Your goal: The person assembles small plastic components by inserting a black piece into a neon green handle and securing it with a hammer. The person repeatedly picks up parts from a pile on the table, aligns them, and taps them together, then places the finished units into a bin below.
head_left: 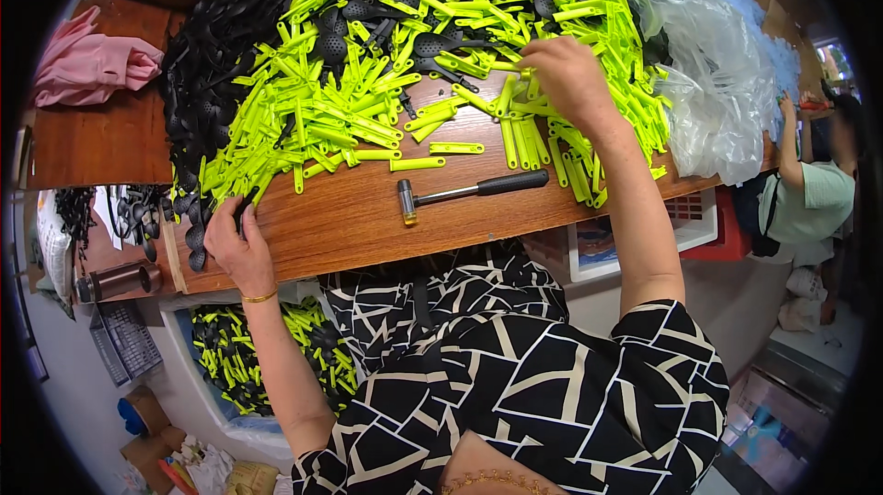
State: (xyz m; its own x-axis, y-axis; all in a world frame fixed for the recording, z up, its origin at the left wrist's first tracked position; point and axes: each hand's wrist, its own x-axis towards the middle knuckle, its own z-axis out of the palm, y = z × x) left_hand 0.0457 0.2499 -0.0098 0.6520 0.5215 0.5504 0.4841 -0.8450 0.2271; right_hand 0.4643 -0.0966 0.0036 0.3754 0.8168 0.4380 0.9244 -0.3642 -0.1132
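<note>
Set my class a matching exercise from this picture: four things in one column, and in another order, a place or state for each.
Column one
1. left hand
2. hammer
3. right hand
4. pink cloth

Column two
A. crumpled, left of the black pieces
B. over the green pieces
C. near the table's front edge, at the left
D. lying on bare wood

Pairs: 1-C, 2-D, 3-B, 4-A
</note>
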